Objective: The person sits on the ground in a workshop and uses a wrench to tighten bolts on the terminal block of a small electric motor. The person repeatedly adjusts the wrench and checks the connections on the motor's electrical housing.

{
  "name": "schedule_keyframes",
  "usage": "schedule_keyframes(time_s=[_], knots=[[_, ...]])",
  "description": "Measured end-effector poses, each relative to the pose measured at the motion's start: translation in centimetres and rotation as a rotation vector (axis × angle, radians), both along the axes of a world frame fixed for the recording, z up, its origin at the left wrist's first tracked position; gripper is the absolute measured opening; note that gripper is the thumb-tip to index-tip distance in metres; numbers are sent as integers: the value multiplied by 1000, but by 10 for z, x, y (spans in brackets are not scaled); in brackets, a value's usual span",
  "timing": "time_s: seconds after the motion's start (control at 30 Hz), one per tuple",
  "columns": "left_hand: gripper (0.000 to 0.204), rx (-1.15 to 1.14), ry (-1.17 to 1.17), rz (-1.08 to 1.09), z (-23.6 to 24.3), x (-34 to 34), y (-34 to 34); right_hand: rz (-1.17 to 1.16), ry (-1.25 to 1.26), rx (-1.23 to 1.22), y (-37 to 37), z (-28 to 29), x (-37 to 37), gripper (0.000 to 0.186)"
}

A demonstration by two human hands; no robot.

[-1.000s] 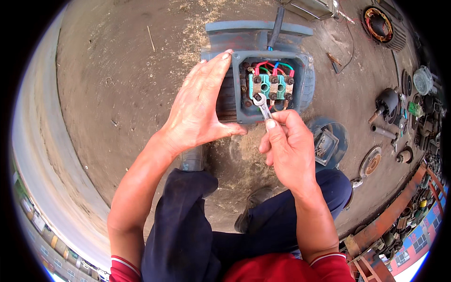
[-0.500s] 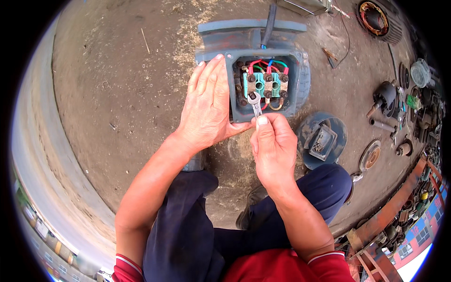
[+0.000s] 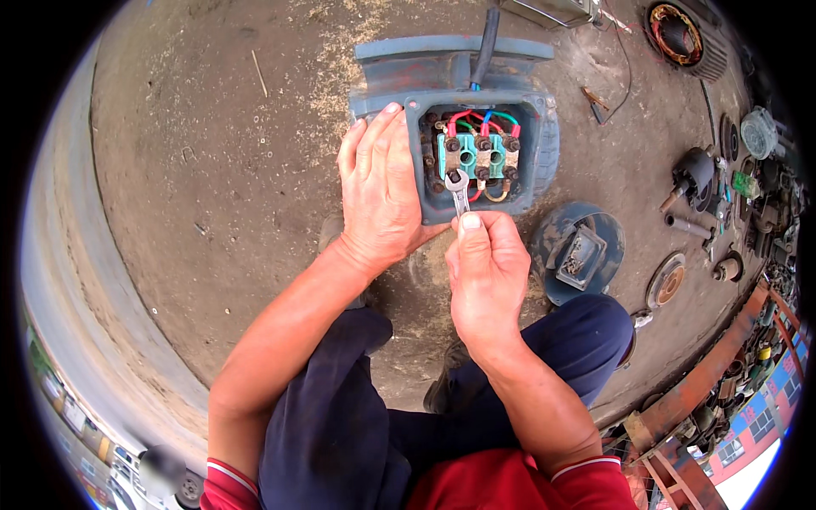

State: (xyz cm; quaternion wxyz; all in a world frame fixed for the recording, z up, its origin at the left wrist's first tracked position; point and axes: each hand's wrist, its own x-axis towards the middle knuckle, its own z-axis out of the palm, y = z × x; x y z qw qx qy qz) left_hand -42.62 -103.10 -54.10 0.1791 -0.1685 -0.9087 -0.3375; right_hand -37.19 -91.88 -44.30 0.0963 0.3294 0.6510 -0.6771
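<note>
My right hand (image 3: 487, 276) is closed in a tight grip around the shank of a small steel spanner (image 3: 457, 192), thumb pressed flat along it, and the open end of the spanner sits on a nut at the lower left of the terminal block (image 3: 476, 155). My left hand (image 3: 381, 191) lies open and flat, fingers together, palm down against the left wall of the grey terminal box (image 3: 531, 191); it holds nothing, only steadies the box. The box stands open on top of a grey motor (image 3: 425, 64) on the concrete floor (image 3: 195, 170), just ahead of my knees. Inside it the block is pale green with dark nuts in two rows, and red, blue and green wires run into its top row from a black cable (image 3: 484, 38) that comes in over the far edge. Just to the right of my right hand a round grey cover (image 3: 552, 255) lies on the floor with a square plate (image 3: 581, 252) resting in it. Further right lie a rusty disc (image 3: 665, 280), a short pipe (image 3: 688, 226) and a dark motor part (image 3: 693, 174), well apart from the box. At the top right is a copper-wound stator (image 3: 680, 30). Along the right rim there is a clutter of small parts whose labels I cannot make out.
</note>
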Motion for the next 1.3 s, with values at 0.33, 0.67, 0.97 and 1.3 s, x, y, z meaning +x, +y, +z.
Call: schedule_keyframes(time_s=[0.33, 0.67, 0.97, 1.3], knots=[[114, 8, 11, -1, -3, 1, -2, 194, -79, 18, 15, 0, -3, 35], [103, 13, 9, -10, 0, 0, 0, 94, -73, -6, 2, -9, 4, 31], [106, 44, 32, 25, -2, 0, 2, 589, -20, 415, 38, 9, -19, 33], [109, 60, 25, 16, -1, 0, 0, 887, -103, 571, 58, 31, -52, 27]])
